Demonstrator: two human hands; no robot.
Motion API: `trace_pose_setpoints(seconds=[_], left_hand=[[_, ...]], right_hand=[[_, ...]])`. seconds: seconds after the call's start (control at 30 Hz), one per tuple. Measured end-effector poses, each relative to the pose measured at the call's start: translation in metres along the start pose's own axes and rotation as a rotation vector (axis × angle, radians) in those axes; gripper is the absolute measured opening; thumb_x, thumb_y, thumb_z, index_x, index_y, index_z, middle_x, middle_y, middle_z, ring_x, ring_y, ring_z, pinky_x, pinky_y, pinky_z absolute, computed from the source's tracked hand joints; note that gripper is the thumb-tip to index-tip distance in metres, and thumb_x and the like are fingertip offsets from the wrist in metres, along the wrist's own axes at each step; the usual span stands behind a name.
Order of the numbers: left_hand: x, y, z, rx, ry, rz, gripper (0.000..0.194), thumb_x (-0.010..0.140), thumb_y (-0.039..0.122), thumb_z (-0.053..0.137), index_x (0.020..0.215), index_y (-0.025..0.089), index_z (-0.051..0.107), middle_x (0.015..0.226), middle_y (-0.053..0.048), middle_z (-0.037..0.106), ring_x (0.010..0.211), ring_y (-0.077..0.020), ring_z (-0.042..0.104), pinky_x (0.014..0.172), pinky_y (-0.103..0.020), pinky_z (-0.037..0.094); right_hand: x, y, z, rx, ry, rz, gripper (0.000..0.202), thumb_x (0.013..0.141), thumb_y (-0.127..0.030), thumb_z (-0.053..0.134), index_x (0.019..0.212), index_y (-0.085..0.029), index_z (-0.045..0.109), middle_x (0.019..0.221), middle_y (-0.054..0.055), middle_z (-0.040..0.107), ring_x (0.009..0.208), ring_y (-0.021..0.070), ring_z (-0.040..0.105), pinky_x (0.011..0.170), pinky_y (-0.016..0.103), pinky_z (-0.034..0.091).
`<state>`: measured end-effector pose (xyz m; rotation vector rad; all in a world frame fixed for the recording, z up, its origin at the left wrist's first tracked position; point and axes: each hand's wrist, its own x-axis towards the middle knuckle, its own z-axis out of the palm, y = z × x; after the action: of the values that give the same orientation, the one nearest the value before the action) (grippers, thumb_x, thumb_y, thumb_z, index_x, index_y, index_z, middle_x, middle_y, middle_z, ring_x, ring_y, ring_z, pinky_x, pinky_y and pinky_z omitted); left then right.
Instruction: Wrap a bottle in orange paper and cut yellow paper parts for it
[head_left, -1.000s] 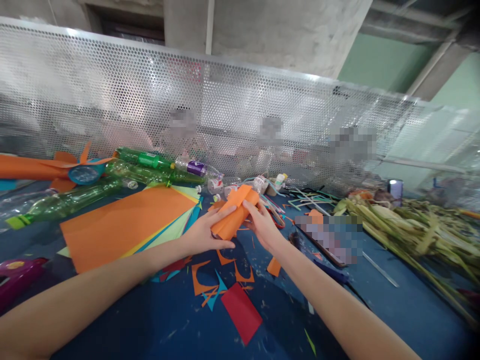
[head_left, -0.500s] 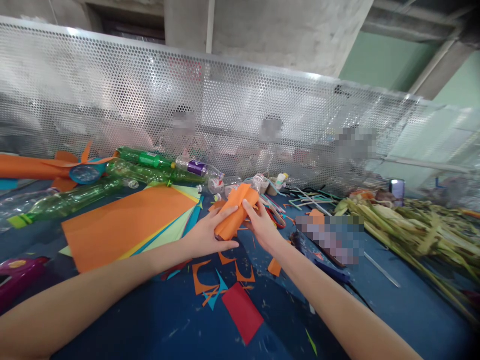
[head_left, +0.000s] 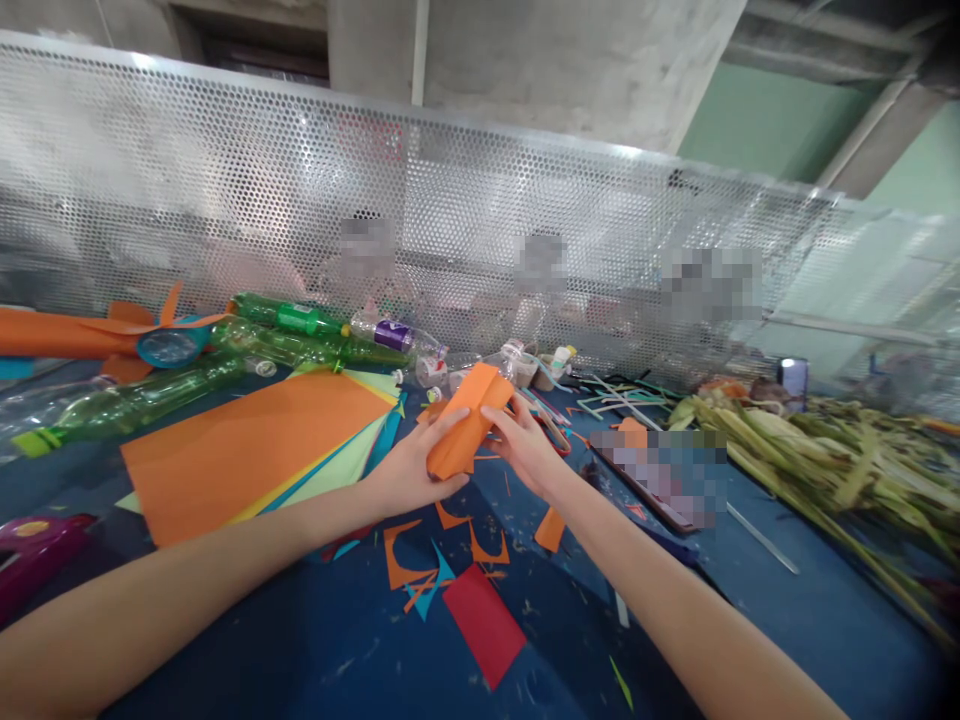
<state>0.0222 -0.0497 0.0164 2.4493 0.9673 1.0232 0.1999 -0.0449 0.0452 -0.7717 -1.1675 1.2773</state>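
The orange roll is located at the middle of the work area, in front of the wearer, its long axis slanting away to the right; whether its lower end touches the table cannot be determined. The left hand is curved about the roll's left side, fingers laid along it and thumb at the near end. The right hand grips the right side, thumb on the upper face; its other fingers are partly hidden. Nearer the wearer lie a red sheet, an orange offcut with a curved edge, and a blue scrap. Left of the hands is a fanned stack of coloured sheets, orange uppermost, and behind it a group of bottles, including a green bottle lying on its side with a lime cap. A purple item is cut off by the left edge. To the right are a flat device, its face largely masked, a pale stick and a heap of husks. A perforated metal screen stands along the back.
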Motion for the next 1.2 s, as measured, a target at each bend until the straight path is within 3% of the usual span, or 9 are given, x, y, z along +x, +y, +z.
trace_pose_setpoints(seconds=[0.2,0.5,0.73,0.87,0.93,1.07,1.2], left_hand=[[0.000,-0.001,0.002,0.021,-0.016,0.016,0.078,0.075,0.034,0.059,0.140,0.025,0.016,0.134,-0.012,0.032,0.126,-0.0289,0.030,0.099,-0.042,0.036],[-0.001,-0.003,0.000,0.054,-0.018,-0.029,0.080,0.072,0.048,0.061,0.139,0.032,0.020,0.128,-0.010,0.039,0.119,-0.0323,0.040,0.094,-0.045,0.039],[-0.002,-0.003,0.001,0.050,-0.002,-0.023,0.086,0.068,0.053,0.064,0.139,0.030,0.021,0.130,-0.009,0.043,0.120,-0.0314,0.041,0.096,-0.045,0.037],[-0.002,-0.004,-0.002,-0.030,-0.035,0.010,0.089,0.064,0.054,0.067,0.138,0.026,0.024,0.136,-0.008,0.040,0.121,-0.0293,0.040,0.100,-0.043,0.033],[-0.002,-0.002,-0.005,-0.087,-0.066,0.026,0.079,0.070,0.052,0.062,0.136,0.025,0.028,0.138,-0.009,0.038,0.122,-0.0286,0.039,0.102,-0.043,0.031],[-0.001,0.008,-0.012,-0.239,-0.052,-0.015,0.042,0.091,0.042,0.032,0.129,0.025,0.038,0.135,-0.005,0.041,0.125,-0.0228,0.035,0.106,-0.041,0.025],[0.003,0.015,-0.014,-0.408,0.076,-0.137,0.040,0.093,0.044,0.023,0.126,0.027,0.038,0.135,-0.003,0.040,0.126,-0.0196,0.034,0.107,-0.037,0.025]], right_hand=[[-0.001,0.001,0.003,-0.022,0.043,-0.019,0.049,0.071,-0.030,0.065,0.116,-0.032,0.046,0.101,-0.002,0.064,0.091,0.0172,0.060,0.071,0.030,0.051],[-0.001,0.004,0.005,-0.033,0.095,-0.002,0.045,0.072,-0.033,0.064,0.114,-0.030,0.050,0.105,0.000,0.064,0.092,0.0181,0.060,0.071,0.030,0.052],[-0.001,0.001,0.005,-0.069,0.027,0.020,0.035,0.072,-0.038,0.064,0.103,-0.025,0.059,0.103,0.002,0.065,0.090,0.0202,0.062,0.068,0.030,0.053],[-0.002,-0.002,0.006,-0.066,0.081,0.048,0.037,0.069,-0.037,0.066,0.103,-0.024,0.058,0.100,0.002,0.066,0.088,0.0197,0.062,0.069,0.030,0.052],[-0.002,-0.002,0.006,-0.058,0.094,0.044,0.037,0.069,-0.037,0.066,0.103,-0.024,0.058,0.099,0.002,0.066,0.088,0.0192,0.062,0.068,0.030,0.052],[0.000,-0.002,0.005,-0.073,0.081,0.000,0.034,0.069,-0.036,0.064,0.100,-0.025,0.058,0.101,0.001,0.065,0.089,0.0186,0.061,0.067,0.028,0.052],[0.001,-0.003,0.008,-0.092,0.076,-0.074,0.038,0.068,-0.033,0.066,0.104,-0.027,0.055,0.101,0.000,0.065,0.089,0.0182,0.060,0.069,0.028,0.051]])
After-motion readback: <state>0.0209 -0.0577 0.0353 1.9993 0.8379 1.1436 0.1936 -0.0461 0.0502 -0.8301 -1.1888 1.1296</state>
